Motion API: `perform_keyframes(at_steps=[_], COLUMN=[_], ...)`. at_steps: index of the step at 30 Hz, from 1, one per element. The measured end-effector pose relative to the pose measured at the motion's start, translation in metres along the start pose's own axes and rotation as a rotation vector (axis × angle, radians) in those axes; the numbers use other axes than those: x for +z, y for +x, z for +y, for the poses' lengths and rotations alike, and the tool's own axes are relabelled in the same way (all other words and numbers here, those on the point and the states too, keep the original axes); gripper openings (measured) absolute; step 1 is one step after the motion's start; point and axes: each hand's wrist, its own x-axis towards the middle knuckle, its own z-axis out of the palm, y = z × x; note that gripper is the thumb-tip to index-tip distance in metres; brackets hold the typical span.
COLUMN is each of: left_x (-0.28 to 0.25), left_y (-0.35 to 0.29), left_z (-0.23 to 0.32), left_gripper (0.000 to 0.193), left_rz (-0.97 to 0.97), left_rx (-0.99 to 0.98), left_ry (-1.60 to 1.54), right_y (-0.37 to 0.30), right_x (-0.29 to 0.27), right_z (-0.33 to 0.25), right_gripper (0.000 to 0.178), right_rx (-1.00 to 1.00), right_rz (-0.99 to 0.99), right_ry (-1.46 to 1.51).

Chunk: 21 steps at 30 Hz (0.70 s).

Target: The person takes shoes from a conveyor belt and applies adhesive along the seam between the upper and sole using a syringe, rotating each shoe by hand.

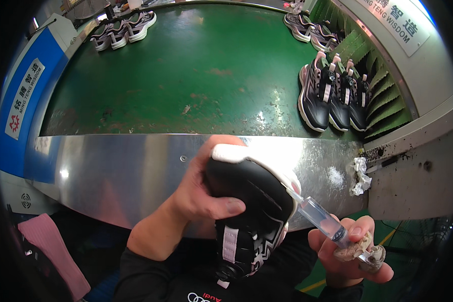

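Note:
A black sneaker (pixel 246 186) with a white sole and a pale pink strap is held toe-up, close in front of me. My left hand (pixel 201 191) grips it around the toe, thumb across the black upper. My right hand (pixel 350 246) is closed on a clear syringe (pixel 323 219) with a dark plunger seal. The syringe's narrow tip touches the shoe's edge, where the upper meets the white sole. Crumpled, dirty wrapping (pixel 362 251) covers the syringe's rear end between my right fingers.
Beyond a shiny metal ledge (pixel 116 176) lies a green conveyor belt (pixel 201 70). Several matching shoes (pixel 332 93) stand on its right side by green hanging flaps (pixel 387 95); more shoes (pixel 123 31) are at the far left. Crumpled white tissue (pixel 360 176) lies at the ledge's right end.

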Motion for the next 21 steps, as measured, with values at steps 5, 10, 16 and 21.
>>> perform_keyframes(at_steps=[5, 10, 16, 21], left_x=[-0.008, -0.005, -0.002, -0.007], left_y=[0.0, 0.003, 0.007, 0.012], left_z=[-0.004, -0.007, -0.006, -0.008], left_gripper=[0.074, 0.074, 0.069, 0.065], left_rz=[-0.033, 0.087, 0.153, 0.195], left_rx=[-0.046, -0.087, -0.152, -0.173], left_ry=[-0.101, -0.252, -0.241, -0.224], right_y=[-0.006, -0.015, -0.023, -0.031], right_x=[-0.011, -0.019, -0.032, -0.041], right_z=[0.011, 0.034, 0.051, 0.059], right_gripper=[0.066, 0.081, 0.086, 0.09], right_rx=[0.016, -0.106, -0.118, -0.07], right_rz=[-0.033, 0.0, -0.022, -0.056], right_ry=[0.15, 0.182, 0.185, 0.174])
